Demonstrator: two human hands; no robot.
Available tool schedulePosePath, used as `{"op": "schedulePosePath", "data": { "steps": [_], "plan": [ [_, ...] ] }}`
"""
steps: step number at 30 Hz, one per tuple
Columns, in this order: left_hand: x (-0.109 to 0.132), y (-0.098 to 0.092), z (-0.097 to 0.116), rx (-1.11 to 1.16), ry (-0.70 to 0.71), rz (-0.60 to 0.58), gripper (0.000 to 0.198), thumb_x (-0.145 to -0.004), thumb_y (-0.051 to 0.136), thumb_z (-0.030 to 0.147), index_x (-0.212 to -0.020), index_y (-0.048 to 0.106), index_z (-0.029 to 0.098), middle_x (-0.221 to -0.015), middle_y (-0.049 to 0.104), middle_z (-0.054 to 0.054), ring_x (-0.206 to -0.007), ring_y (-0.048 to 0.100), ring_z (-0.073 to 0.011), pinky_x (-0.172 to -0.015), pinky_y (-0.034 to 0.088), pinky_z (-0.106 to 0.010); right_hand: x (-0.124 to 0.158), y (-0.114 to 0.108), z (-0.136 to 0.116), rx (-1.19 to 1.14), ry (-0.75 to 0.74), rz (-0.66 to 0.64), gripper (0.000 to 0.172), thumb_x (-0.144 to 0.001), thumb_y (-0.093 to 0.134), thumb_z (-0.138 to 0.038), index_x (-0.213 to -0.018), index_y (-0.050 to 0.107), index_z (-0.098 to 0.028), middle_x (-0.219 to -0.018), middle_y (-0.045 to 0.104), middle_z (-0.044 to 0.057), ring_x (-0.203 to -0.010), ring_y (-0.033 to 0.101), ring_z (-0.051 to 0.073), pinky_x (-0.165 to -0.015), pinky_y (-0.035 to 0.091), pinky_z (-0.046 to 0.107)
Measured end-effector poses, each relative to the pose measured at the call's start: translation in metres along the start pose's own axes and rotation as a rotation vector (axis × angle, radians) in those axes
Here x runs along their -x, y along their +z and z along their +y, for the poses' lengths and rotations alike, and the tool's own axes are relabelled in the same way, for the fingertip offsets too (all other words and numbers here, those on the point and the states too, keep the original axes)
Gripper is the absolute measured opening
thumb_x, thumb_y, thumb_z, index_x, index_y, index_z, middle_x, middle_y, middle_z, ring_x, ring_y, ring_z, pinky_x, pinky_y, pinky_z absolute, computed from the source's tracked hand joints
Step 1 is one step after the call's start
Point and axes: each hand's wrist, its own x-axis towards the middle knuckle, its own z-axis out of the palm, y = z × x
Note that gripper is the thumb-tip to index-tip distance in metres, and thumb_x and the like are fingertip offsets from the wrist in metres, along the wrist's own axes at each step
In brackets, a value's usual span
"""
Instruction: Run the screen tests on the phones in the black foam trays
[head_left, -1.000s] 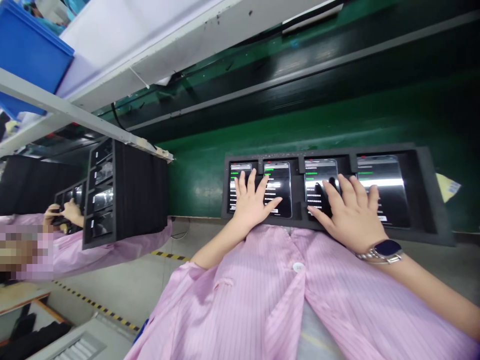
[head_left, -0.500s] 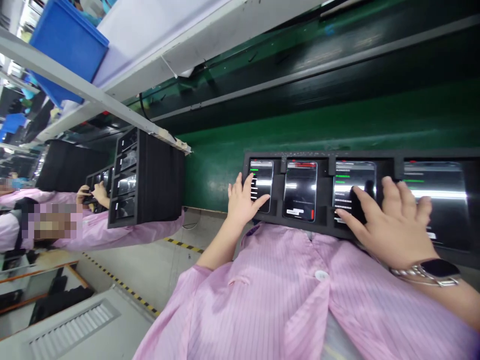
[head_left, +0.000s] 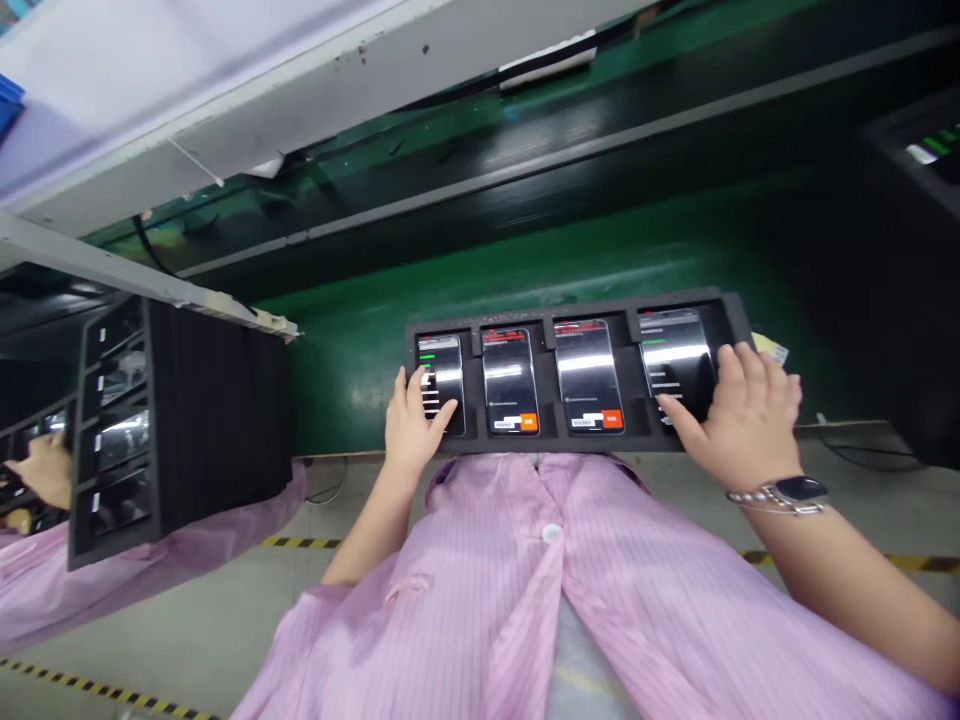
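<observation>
While four black rectangular glass-fronted phones [head_left: 511, 375] lie in one long dark-grey foam tray [head_left: 550, 422], my left hand [head_left: 409, 425], thumb spread from fingers, is at the tray's left end; my right hand [head_left: 742, 420], likewise spread, at its right. The tray's third phone from the left [head_left: 589, 370], green-lettered earlier, now shows red.

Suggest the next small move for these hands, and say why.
Probably the right hand should tap low on the tray's rightmost phone: its thumb is at that screen's lower left, which shows green text, while both middle phones show red text and orange-red buttons.
</observation>
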Motion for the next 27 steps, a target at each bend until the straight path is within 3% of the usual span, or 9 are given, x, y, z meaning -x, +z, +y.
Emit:
{"op": "schedulePosePath", "data": {
  "steps": [6,10,12,14,17,20,22,24,27],
  "plan": [
    [0.001,0.004,-0.005,0.015,-0.001,0.015,0.081,-0.099,0.049,0.069,-0.156,0.038,0.013,-0.164,0.035,-0.03,-0.15,0.043,-0.0425,-0.116,0.043,-0.062,-0.004,0.002,0.004,0.082,-0.015,-0.108,0.07,-0.102,0.036,-0.061,-0.151,0.052,-0.014,-0.168,0.025,0.023,-0.157,0.018,0.044,-0.122,0.019,0.073],
    [0.006,-0.002,0.005,-0.057,0.036,0.055,0.081,-0.1,0.048,0.07,-0.157,0.038,0.013,-0.165,0.032,-0.029,-0.156,0.029,-0.0452,-0.123,0.026,-0.071,-0.002,0.002,0.006,-0.052,-0.065,0.093,0.087,-0.097,0.037,-0.073,-0.154,0.042,-0.008,-0.159,0.037,0.029,-0.152,0.028,0.046,-0.121,0.024,0.072],
    [0.008,-0.005,0.02,-0.088,0.126,0.068,0.08,-0.098,0.051,0.07,-0.157,0.039,0.017,-0.168,0.026,-0.026,-0.16,0.02,-0.0451,-0.125,0.017,-0.073,-0.001,0.0,-0.006,-0.123,-0.17,0.151,0.081,-0.1,0.037,-0.071,-0.153,0.041,-0.01,-0.151,0.047,0.028,-0.148,0.036,0.043,-0.121,0.027,0.068],
    [0.008,-0.003,0.04,-0.073,0.272,0.071,0.079,-0.097,0.056,0.069,-0.156,0.041,0.02,-0.17,0.024,-0.023,-0.161,0.016,-0.0424,-0.128,0.016,-0.07,0.0,0.0,-0.027,-0.156,-0.278,0.129,0.07,-0.103,0.04,-0.064,-0.15,0.044,-0.013,-0.151,0.048,0.025,-0.149,0.036,0.041,-0.122,0.027,0.065],
    [0.003,0.014,0.068,-0.032,0.48,0.059,0.075,-0.094,0.063,0.067,-0.154,0.046,0.024,-0.166,0.034,-0.018,-0.158,0.025,-0.039,-0.129,0.017,-0.067,0.001,0.009,-0.059,-0.152,-0.428,0.137,0.063,-0.103,0.048,-0.057,-0.149,0.047,-0.015,-0.159,0.038,0.025,-0.154,0.028,0.043,-0.123,0.026,0.066],
    [-0.002,0.037,0.081,-0.041,0.536,0.061,0.073,-0.09,0.071,0.064,-0.15,0.053,0.027,-0.162,0.041,-0.016,-0.154,0.029,-0.0416,-0.127,0.021,-0.07,0.002,0.024,-0.074,-0.156,-0.58,0.188,0.071,-0.103,0.052,-0.052,-0.16,0.033,-0.015,-0.15,0.05,0.023,-0.148,0.038,0.041,-0.122,0.023,0.07],
    [-0.002,0.046,0.08,-0.051,0.547,0.096,0.067,-0.09,0.072,0.061,-0.146,0.056,0.028,-0.159,0.045,-0.015,-0.152,0.033,-0.0415,-0.126,0.02,-0.072,0.003,0.03,-0.075,-0.15,-0.599,0.219,0.073,-0.102,0.056,-0.049,-0.162,0.031,-0.015,-0.148,0.053,0.023,-0.145,0.041,0.04,-0.122,0.023,0.071],
    [-0.002,0.047,0.077,-0.041,0.59,0.108,0.056,-0.095,0.067,0.056,-0.142,0.057,0.027,-0.155,0.051,-0.014,-0.145,0.044,-0.0359,-0.126,0.018,-0.072,0.003,0.032,-0.074,-0.125,-0.574,0.242,0.068,-0.101,0.057,-0.049,-0.158,0.041,-0.015,-0.151,0.05,0.024,-0.145,0.04,0.042,-0.121,0.023,0.072],
    [-0.001,0.04,0.076,-0.025,0.613,0.025,0.047,-0.101,0.06,0.048,-0.141,0.056,0.025,-0.144,0.061,-0.012,-0.131,0.058,-0.0281,-0.128,0.02,-0.069,0.003,0.029,-0.074,-0.098,-0.597,0.173,0.06,-0.105,0.048,-0.051,-0.15,0.05,-0.011,-0.139,0.06,0.022,-0.134,0.049,0.037,-0.121,0.019,0.073]
  ]
}}
